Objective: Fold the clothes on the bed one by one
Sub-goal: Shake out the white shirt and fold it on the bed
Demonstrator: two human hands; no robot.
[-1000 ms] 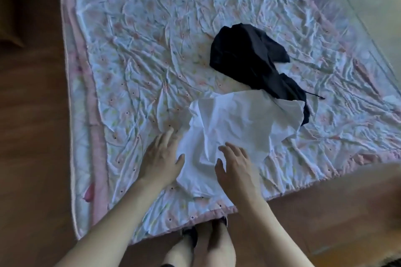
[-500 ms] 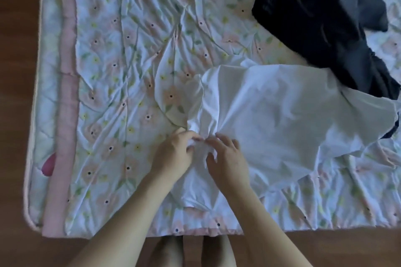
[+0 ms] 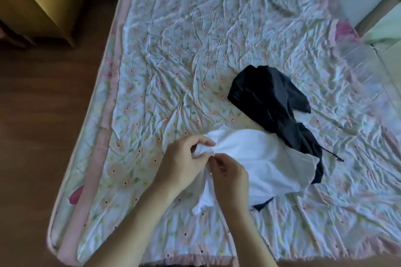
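Home bedroom: floral-quilted bed (image 3: 195,60), wooden floor (image 3: 43,115)

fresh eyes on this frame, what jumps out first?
Both hands meet near the bottom centre of the bed: the left hand and the right hand pinch a bunched edge of the white garment. Just beyond it to the right, a crumpled dark garment lies partly under the white one, stark against the wrinkled floral bedspread.

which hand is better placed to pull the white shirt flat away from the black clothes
Left, probably. The left hand already grips a bunch of the white shirt on the side away from the black clothes; the right hand only pinches beside it.
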